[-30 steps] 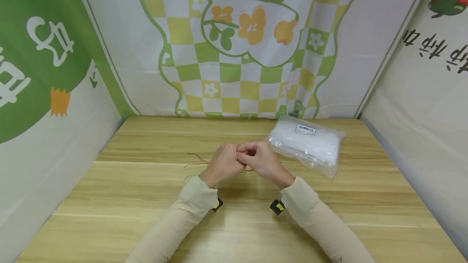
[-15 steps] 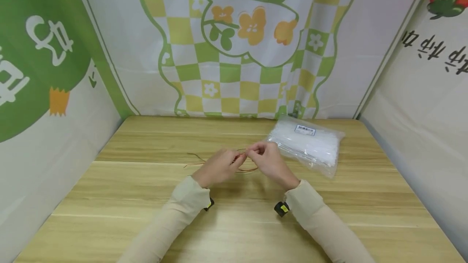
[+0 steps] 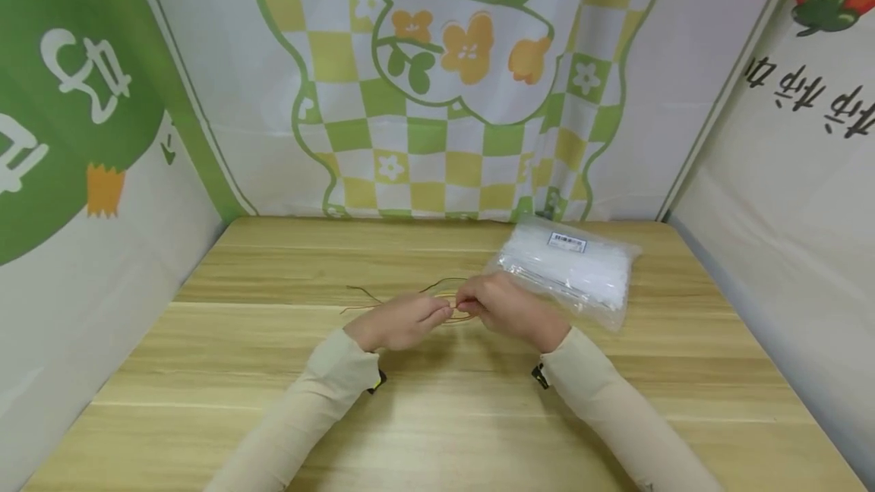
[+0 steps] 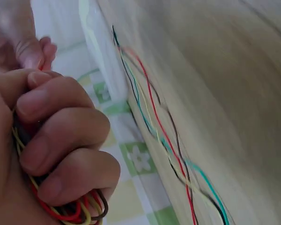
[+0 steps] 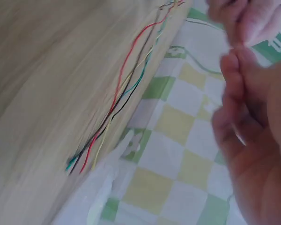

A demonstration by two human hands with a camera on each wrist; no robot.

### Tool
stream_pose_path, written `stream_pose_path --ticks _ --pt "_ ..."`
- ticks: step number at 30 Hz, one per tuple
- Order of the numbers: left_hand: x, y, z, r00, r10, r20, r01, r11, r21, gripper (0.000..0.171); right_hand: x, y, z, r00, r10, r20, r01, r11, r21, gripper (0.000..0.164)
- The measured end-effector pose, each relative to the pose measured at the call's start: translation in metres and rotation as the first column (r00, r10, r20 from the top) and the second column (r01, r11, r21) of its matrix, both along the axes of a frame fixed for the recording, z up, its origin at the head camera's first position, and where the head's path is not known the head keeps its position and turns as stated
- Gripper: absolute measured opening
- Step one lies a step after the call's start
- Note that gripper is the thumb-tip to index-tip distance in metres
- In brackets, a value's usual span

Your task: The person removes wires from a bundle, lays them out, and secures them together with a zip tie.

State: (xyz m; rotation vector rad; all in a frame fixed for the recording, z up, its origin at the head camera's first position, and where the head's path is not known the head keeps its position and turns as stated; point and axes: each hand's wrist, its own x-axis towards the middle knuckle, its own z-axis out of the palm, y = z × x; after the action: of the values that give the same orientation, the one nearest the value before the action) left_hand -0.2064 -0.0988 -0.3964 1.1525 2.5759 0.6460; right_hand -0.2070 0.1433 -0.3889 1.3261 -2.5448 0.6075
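Observation:
My left hand (image 3: 403,321) curls its fingers round a looped bundle of thin coloured wires (image 4: 68,217), with red, yellow and dark strands poking out below the fingers in the left wrist view. Right at its thumb, my right hand (image 3: 516,310) pinches with thumb and forefinger; a speck of red wire shows at these fingertips in the left wrist view. The two hands almost meet at the middle of the table. Behind and under them lie more loose wires (image 5: 124,65), in red, black, yellow and green, stretched out lengthwise on the wood.
A clear plastic bag (image 3: 598,268) of white strips with a barcode label lies behind my right hand. The wooden table (image 3: 437,416) is bounded by a printed curtain (image 3: 465,165) at the back and by cloth walls at both sides.
The hands have drawn slightly apart and come lower and nearer to me. The right hand has turned palm-down, and more of the loose wires shows between and behind them.

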Motion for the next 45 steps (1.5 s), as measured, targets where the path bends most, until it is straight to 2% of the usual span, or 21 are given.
stream_pose_path --ticks 3,5,8,11,14,18,25,29,33,38,42,45 --pt "-0.002 -0.013 -0.002 0.998 0.037 0.056 -0.039 0.998 0.043 0.047 -0.002 0.008 -0.004 0.996 -0.052 -0.067 0.053 0.999 0.003 0.010" --pt "-0.005 -0.021 -0.001 0.996 0.037 0.079 -0.042 0.997 0.060 0.043 -0.005 0.015 -0.007 0.992 -0.070 -0.105 0.072 0.997 0.009 0.014" --pt "-0.007 -0.032 0.001 0.994 0.012 0.104 -0.020 0.997 0.073 0.040 -0.009 0.022 -0.009 0.986 -0.046 -0.158 0.049 0.999 0.015 0.015" --pt "-0.009 -0.046 0.002 0.992 0.025 0.126 -0.036 0.995 0.093 0.038 -0.012 0.028 -0.005 0.983 -0.049 -0.178 0.048 0.999 -0.010 0.018" --pt "-0.010 -0.062 0.002 0.992 0.048 0.120 -0.061 0.993 0.101 0.038 -0.014 0.038 -0.001 0.985 -0.095 -0.143 0.092 0.995 -0.028 0.025" --pt "-0.011 -0.078 -0.001 0.995 0.031 0.096 -0.042 0.993 0.114 0.039 -0.016 0.047 0.000 0.991 -0.113 -0.071 0.114 0.993 0.019 0.030" --pt "-0.010 -0.102 -0.003 0.989 0.075 0.129 -0.090 0.989 0.121 0.039 -0.020 0.062 -0.009 0.984 -0.176 0.035 0.174 0.983 0.064 0.031" --pt "-0.011 -0.108 -0.005 0.993 0.082 0.084 -0.090 0.991 0.101 0.039 -0.022 0.064 -0.012 0.986 -0.146 0.076 0.142 0.988 0.055 0.023" --pt "-0.012 -0.111 -0.005 0.987 0.158 0.027 -0.159 0.985 0.073 0.041 -0.021 0.064 -0.011 0.988 -0.127 0.087 0.130 0.991 -0.025 0.008" --pt "-0.012 -0.114 -0.006 0.967 0.253 -0.035 -0.249 0.965 0.081 0.035 -0.020 0.062 -0.006 0.982 -0.172 0.075 0.176 0.983 -0.049 0.010" --pt "-0.011 -0.114 -0.005 0.961 0.267 -0.068 -0.257 0.959 0.120 0.030 -0.022 0.059 -0.003 0.973 -0.213 0.085 0.216 0.975 -0.040 0.012" --pt "-0.011 -0.115 -0.006 0.961 0.260 -0.096 -0.247 0.961 0.123 0.033 -0.022 0.058 -0.003 0.970 -0.229 0.084 0.233 0.972 -0.041 0.018"
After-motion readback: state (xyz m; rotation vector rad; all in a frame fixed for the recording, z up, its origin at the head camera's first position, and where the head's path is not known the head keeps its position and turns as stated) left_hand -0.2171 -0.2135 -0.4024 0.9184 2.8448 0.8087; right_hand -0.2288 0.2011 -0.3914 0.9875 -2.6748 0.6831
